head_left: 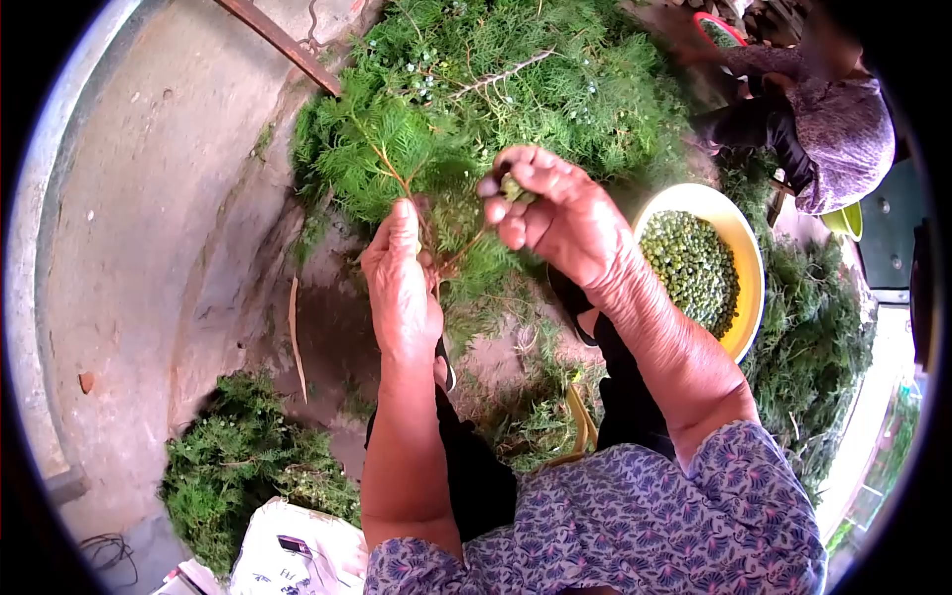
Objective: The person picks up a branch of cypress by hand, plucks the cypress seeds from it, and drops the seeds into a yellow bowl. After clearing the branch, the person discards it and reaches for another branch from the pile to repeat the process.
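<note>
My left hand point(402, 273) is closed around the stem of a green conifer sprig point(382, 154), whose feathery leaves fan out above the thumb. To its right, my right hand point(560, 208) is raised with curled fingers around a few small green cones point(513, 187). Below and right of that hand stands a yellow basin point(751, 268) holding many round green cones point(686, 263). Beyond both hands lies a large heap of cut conifer branches point(555, 89), with a bare twig on top.
Another person point(833, 119) sits at the upper right. Darker branches point(803, 337) are piled right of the basin, and a smaller pile point(253, 446) lies at lower left beside a white sack point(297, 550). A wooden bar point(283, 45) juts in at the top left.
</note>
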The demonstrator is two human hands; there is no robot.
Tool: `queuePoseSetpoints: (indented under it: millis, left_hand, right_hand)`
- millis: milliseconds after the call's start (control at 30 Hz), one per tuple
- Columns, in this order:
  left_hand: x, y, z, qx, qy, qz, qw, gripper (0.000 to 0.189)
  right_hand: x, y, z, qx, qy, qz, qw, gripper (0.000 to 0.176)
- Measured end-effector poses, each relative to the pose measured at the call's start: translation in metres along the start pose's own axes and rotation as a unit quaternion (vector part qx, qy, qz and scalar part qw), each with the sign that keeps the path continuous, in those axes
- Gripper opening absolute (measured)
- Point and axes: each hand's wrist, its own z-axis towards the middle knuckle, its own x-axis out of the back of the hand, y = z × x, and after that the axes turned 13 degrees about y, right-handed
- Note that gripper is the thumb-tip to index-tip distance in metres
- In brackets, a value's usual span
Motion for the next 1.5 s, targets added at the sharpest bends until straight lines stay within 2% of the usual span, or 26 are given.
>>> queuePoseSetpoints:
  millis: [100,167,233,267,300,433,467,500,567,600,633,700,833,900,933,1000,1033,1100,1133,1233,1300,1367,1500]
  left_hand:
    - [0.002,0.001,0.002,0.088,0.019,-0.049,0.995,0.038]
    - [0.003,0.004,0.000,0.093,-0.007,-0.057,0.994,0.040]
    - [-0.001,0.004,0.000,0.074,0.004,-0.067,0.995,0.039]
    - [0.004,0.000,0.005,0.086,-0.018,-0.085,0.993,0.034]
    - [0.004,-0.002,0.005,0.086,-0.018,-0.085,0.992,0.034]
    - [0.001,-0.002,-0.002,0.062,-0.009,-0.054,0.997,0.030]
    - [0.001,-0.003,-0.002,0.063,-0.019,-0.062,0.996,0.030]
    - [0.002,-0.004,-0.002,0.063,-0.028,-0.070,0.995,0.030]
    - [0.001,-0.005,-0.001,0.068,-0.029,-0.084,0.994,0.029]
    - [0.001,-0.006,0.000,0.062,-0.022,-0.077,0.995,0.027]
    - [0.001,-0.007,0.000,0.057,-0.015,-0.069,0.996,0.025]
    - [0.000,-0.010,0.000,0.054,-0.006,-0.065,0.996,0.022]
    - [-0.006,-0.004,-0.009,0.061,0.011,-0.039,0.997,0.010]
    - [-0.004,-0.003,-0.006,0.066,0.008,-0.036,0.997,0.010]
    - [-0.003,-0.003,-0.005,0.069,0.005,-0.032,0.997,0.011]
    - [-0.003,0.001,-0.007,0.048,0.019,-0.016,0.999,0.011]
    - [-0.004,0.002,-0.007,0.027,0.033,0.000,0.999,0.012]
    - [-0.004,0.000,-0.005,0.023,0.028,-0.010,0.999,0.013]
    - [-0.003,-0.002,-0.002,0.039,-0.005,-0.034,0.999,0.014]
    - [-0.001,-0.002,-0.002,0.052,-0.058,-0.045,0.996,0.016]
    - [-0.002,0.000,-0.004,0.056,-0.083,0.003,0.995,0.017]
    - [0.000,0.002,-0.003,0.066,-0.098,-0.004,0.993,0.018]
    - [0.000,0.002,-0.002,0.043,-0.123,0.006,0.991,0.017]
  right_hand:
    - [0.001,-0.005,0.000,-0.003,0.019,0.045,0.999,0.023]
    - [0.010,-0.004,0.002,0.042,0.003,-0.025,0.999,0.020]
    - [-0.001,-0.001,-0.003,0.063,0.078,-0.121,0.988,0.015]
    - [-0.006,0.002,-0.006,0.084,0.077,-0.187,0.976,0.010]
    - [-0.012,0.006,-0.010,0.114,0.099,-0.258,0.954,0.010]
    - [-0.016,0.031,-0.008,0.350,0.028,-0.433,0.830,0.013]
    - [-0.018,0.030,-0.010,0.346,0.025,-0.484,0.803,0.019]
    - [-0.018,0.029,-0.009,0.346,0.026,-0.484,0.803,0.019]
    - [-0.018,0.027,-0.006,0.348,-0.025,-0.537,0.768,0.025]
    - [-0.016,0.033,-0.004,0.355,-0.025,-0.523,0.774,0.029]
    - [-0.015,0.035,-0.002,0.355,-0.026,-0.524,0.774,0.029]
    - [-0.016,0.038,0.000,0.374,-0.016,-0.582,0.722,0.027]
    - [-0.022,0.039,-0.003,0.360,-0.015,-0.598,0.716,0.025]
    - [-0.022,0.038,-0.004,0.374,-0.013,-0.604,0.704,0.023]
    - [-0.020,0.036,-0.003,0.374,-0.013,-0.604,0.703,0.023]
    - [-0.016,0.032,-0.001,0.365,-0.009,-0.519,0.773,0.018]
    - [-0.013,0.031,0.001,0.366,-0.009,-0.520,0.772,0.018]
    - [-0.007,0.027,0.005,0.221,0.018,-0.393,0.893,0.015]
    - [-0.006,0.022,0.006,0.176,0.020,-0.385,0.906,0.014]
    - [-0.004,0.019,0.007,0.197,0.009,-0.386,0.901,0.014]
    - [-0.004,0.018,0.006,0.217,0.008,-0.405,0.888,0.015]
    - [-0.006,0.017,0.002,0.253,0.006,-0.469,0.846,0.015]
    - [-0.004,0.017,0.005,0.247,-0.006,-0.427,0.870,0.015]
